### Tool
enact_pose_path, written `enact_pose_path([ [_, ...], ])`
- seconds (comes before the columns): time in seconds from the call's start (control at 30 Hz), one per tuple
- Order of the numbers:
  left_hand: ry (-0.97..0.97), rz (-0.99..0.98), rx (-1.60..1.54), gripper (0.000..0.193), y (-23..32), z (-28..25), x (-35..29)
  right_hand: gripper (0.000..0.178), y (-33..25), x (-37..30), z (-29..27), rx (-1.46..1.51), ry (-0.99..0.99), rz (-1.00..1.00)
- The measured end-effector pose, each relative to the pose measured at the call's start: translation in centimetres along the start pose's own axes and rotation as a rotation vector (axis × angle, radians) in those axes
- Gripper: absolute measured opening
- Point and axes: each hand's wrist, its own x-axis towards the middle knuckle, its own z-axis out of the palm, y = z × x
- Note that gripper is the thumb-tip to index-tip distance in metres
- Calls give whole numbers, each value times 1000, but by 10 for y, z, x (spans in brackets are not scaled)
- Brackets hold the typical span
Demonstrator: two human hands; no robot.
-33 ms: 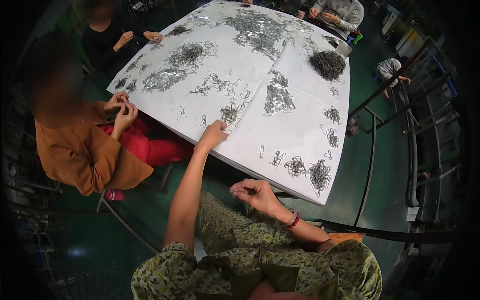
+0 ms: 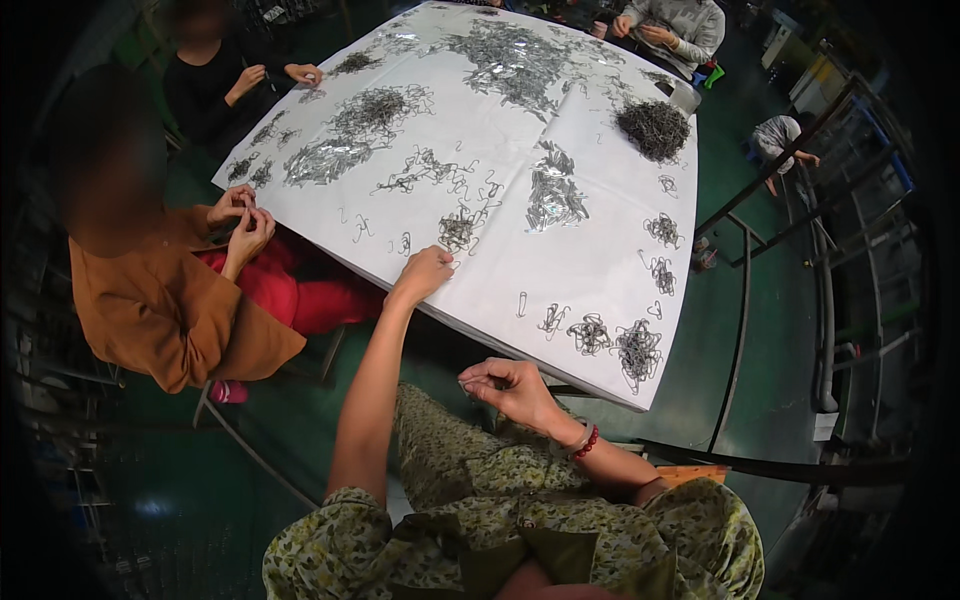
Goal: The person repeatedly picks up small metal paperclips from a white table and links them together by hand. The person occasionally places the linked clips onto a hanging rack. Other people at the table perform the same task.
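My left hand (image 2: 425, 272) reaches out to the near edge of the white table (image 2: 600, 260). Its fingers curl down on the sheet beside a small heap of grey metal wire clips (image 2: 458, 230); what is under the fingers is hidden. My right hand (image 2: 512, 385) hovers over my lap, below the table edge. Its thumb and fingers are pinched on what looks like one thin wire clip. Small clusters of clips (image 2: 637, 348) lie on the table corner to the right of that hand.
Larger clip piles (image 2: 372, 108) cover the far table, with a dark heap (image 2: 655, 128) at the right edge. A person in an orange top (image 2: 170, 300) sits left, hands together. Others sit at the far side. Metal railings (image 2: 745, 290) stand to the right.
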Motion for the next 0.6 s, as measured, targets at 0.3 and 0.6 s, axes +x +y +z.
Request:
enact_pose_path([
  [0.3,74,188,-820,11,67,-12,-131,17,-2,13,-3,13,180,-76],
  [0.6,274,340,-428,9,77,7,-169,18,-8,24,-5,58,288,-186],
])
